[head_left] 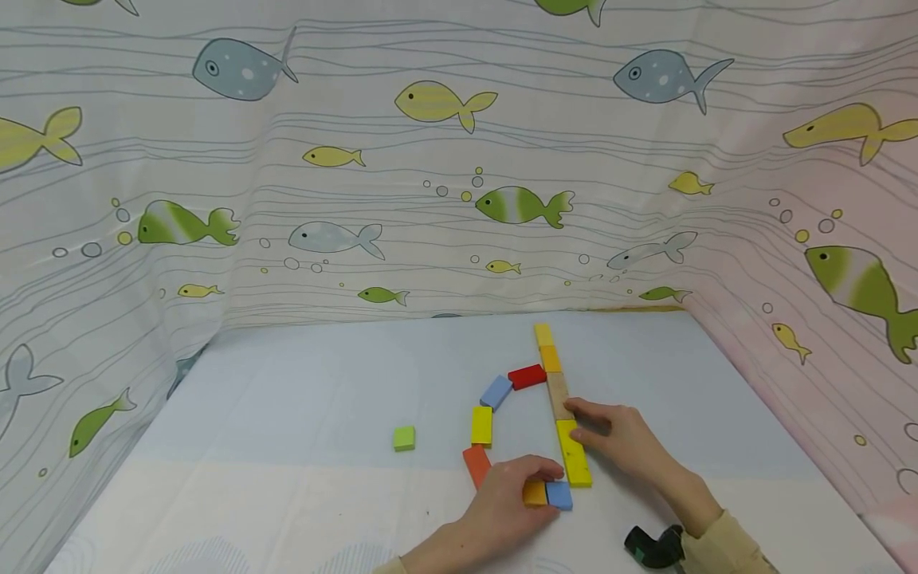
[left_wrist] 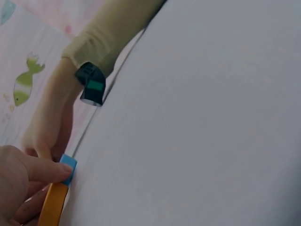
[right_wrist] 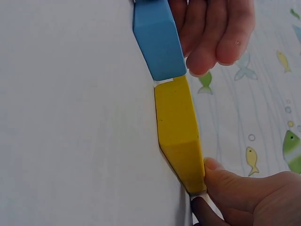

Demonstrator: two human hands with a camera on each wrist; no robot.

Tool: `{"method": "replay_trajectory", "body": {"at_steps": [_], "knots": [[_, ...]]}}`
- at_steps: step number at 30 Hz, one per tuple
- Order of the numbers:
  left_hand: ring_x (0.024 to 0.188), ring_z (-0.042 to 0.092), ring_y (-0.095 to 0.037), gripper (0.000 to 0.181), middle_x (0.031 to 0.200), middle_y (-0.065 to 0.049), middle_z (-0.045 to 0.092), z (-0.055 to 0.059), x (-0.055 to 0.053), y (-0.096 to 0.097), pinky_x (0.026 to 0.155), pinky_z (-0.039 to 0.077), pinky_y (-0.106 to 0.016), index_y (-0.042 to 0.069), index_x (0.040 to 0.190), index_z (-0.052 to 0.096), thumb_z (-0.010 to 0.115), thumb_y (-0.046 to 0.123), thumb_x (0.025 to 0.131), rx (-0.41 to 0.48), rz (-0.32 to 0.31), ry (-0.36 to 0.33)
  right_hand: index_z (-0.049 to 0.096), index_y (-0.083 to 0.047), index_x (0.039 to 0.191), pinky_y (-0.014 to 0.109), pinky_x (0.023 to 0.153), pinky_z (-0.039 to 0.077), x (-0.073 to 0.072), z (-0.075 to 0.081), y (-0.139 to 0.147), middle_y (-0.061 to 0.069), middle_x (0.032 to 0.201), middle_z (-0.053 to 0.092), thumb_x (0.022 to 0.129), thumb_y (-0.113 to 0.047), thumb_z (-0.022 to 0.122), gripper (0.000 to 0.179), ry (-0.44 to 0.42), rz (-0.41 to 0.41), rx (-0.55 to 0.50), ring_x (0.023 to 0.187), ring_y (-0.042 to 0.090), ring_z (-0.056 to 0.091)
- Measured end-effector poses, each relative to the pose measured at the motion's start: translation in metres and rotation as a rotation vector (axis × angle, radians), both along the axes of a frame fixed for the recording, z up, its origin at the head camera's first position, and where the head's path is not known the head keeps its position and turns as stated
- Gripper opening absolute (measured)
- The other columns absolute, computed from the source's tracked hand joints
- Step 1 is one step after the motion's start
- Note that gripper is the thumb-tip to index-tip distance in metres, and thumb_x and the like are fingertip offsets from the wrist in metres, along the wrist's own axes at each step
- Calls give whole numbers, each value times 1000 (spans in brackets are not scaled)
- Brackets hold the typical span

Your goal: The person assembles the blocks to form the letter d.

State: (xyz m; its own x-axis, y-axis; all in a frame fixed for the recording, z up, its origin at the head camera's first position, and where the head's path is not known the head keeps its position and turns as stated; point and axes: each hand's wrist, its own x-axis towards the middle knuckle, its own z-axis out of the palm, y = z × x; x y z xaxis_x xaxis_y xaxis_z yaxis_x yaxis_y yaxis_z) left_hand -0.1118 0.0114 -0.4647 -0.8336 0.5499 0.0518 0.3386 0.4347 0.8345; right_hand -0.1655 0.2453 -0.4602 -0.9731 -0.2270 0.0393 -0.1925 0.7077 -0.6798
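My left hand [head_left: 505, 494] pinches a small blue block [head_left: 559, 496], which stands at the end of an orange-yellow block [head_left: 535, 493]; the thumb lies against the blue block in the left wrist view. Close to it is the near end of a long yellow block [head_left: 574, 454], with a narrow gap showing in the right wrist view. My right hand [head_left: 631, 446] touches the line with thumb and index finger, the thumb at the yellow block and the index at a plain wooden block [head_left: 559, 396]. Part of a red-orange block [head_left: 476, 466] is hidden behind my left hand.
Two more yellow blocks [head_left: 543, 335] extend the straight line away from me. A red block [head_left: 527, 376], another blue block [head_left: 496, 392] and a short yellow block [head_left: 482, 426] form a curve beside it. A green block [head_left: 405, 438] lies apart. Fish-patterned cloth [head_left: 430, 199] surrounds the table.
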Motion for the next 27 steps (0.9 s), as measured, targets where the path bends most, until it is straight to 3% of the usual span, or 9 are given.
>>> {"method": "replay_trajectory", "body": {"at_steps": [9, 16, 20, 27], "knots": [[102, 60, 2, 39, 117, 16, 68, 3, 1, -4, 97, 52, -20, 22, 125, 65, 78, 18, 88, 11, 0, -41, 58, -15, 141, 58, 109, 42, 0, 0, 0, 2, 138, 63, 91, -22, 74, 53, 2, 1, -5, 136, 34, 50], [109, 61, -7, 37, 121, 11, 67, 11, 1, -26, 96, 53, -24, 24, 126, 64, 75, 28, 91, 91, 46, -70, 59, -15, 140, 58, 108, 43, -1, -1, 0, 2, 137, 63, 90, -23, 74, 53, 15, 18, -10, 135, 33, 51], [108, 62, -13, 36, 120, 6, 69, 13, -5, -48, 96, 54, -28, 21, 127, 65, 74, 25, 91, 102, 99, -25, 60, -14, 140, 55, 107, 45, -1, -3, 1, 2, 136, 64, 90, -23, 74, 53, 38, 31, 6, 133, 32, 54], [113, 63, -13, 38, 120, 7, 70, 13, -16, -90, 104, 51, -44, 19, 126, 66, 75, 14, 89, 47, 250, 56, 60, -12, 139, 55, 105, 47, -1, -3, 3, 3, 134, 65, 90, -24, 74, 52, 56, 44, 8, 131, 32, 56]]}}
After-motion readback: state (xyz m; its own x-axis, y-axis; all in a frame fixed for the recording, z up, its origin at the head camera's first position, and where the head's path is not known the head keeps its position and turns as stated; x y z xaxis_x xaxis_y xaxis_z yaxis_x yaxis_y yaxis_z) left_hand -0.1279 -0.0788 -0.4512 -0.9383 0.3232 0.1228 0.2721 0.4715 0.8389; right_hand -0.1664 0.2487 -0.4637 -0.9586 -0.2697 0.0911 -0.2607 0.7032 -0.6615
